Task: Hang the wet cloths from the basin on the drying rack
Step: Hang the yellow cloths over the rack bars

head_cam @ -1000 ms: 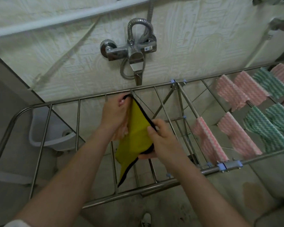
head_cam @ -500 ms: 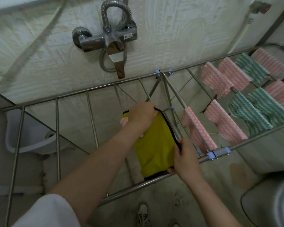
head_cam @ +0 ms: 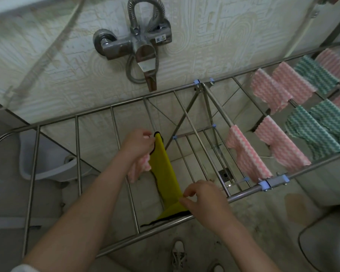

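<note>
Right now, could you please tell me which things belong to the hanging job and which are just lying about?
Job: yellow cloth, pink cloth bunched in the left hand, right hand, drying rack, hung cloths.
Lying about: shower tap, floor drain, shoe.

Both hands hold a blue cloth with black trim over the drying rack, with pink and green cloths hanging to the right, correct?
The cloth is yellow, not blue. The head view shows the left hand and right hand holding the black-trimmed yellow cloth over the drying rack, with pink cloths and green cloths hanging to the right.
</note>
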`<state>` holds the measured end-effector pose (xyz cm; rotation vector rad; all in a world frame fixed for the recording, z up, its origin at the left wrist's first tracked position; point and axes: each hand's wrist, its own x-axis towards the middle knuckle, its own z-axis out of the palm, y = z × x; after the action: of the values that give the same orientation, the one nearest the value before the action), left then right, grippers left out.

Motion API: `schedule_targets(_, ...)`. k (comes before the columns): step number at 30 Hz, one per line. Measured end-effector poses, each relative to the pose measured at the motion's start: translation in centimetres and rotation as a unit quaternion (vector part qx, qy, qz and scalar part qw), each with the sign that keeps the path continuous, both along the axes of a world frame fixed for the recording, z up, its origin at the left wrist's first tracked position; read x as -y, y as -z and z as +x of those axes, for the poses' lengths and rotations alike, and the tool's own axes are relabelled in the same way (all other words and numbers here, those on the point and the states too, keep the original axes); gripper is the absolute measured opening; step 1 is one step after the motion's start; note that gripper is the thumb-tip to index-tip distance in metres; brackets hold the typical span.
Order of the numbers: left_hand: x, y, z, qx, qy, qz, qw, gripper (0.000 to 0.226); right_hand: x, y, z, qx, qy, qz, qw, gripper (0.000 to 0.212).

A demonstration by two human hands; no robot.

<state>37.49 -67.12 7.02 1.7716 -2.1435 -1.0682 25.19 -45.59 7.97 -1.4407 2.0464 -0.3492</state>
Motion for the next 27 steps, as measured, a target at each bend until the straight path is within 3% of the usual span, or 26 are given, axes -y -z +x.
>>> schedule_targets(5, 0.5, 0.3, -0.3, -0.098, -0.045, 0.064, 0.992, 0.029, 0.1, -0.3, 0.3, -0.036, -0.002, 0.012, 0.999, 0.035)
schedule_targets(10, 1.0, 0.1, -0.8, -0.033, -0.013, -0.033, 0.999, 0.013, -0.2, -0.6, 0.4, -0.057, -0.025, -0.004, 0.998, 0.032)
schedule_targets(14, 1.7, -0.1, -1.5, 0.019, -0.023, -0.126, 0.992, 0.018, -0.6, -0.7, 0.4, -0.053, -0.031, -0.013, 0.998, 0.028)
schedule_targets(21, 1.5, 0.0, -2.5, 0.055, -0.037, -0.146, 0.987, 0.024, -0.5, -1.1, 0.2, -0.016, -0.017, 0.048, 0.999, 0.027)
schedule_targets(27, 1.7, -0.6, -3.6, 0.097, -0.013, -0.163, 0.982, 0.028, -0.3, -0.8, 0.4, -0.042, -0.018, 0.071, 0.996, 0.029)
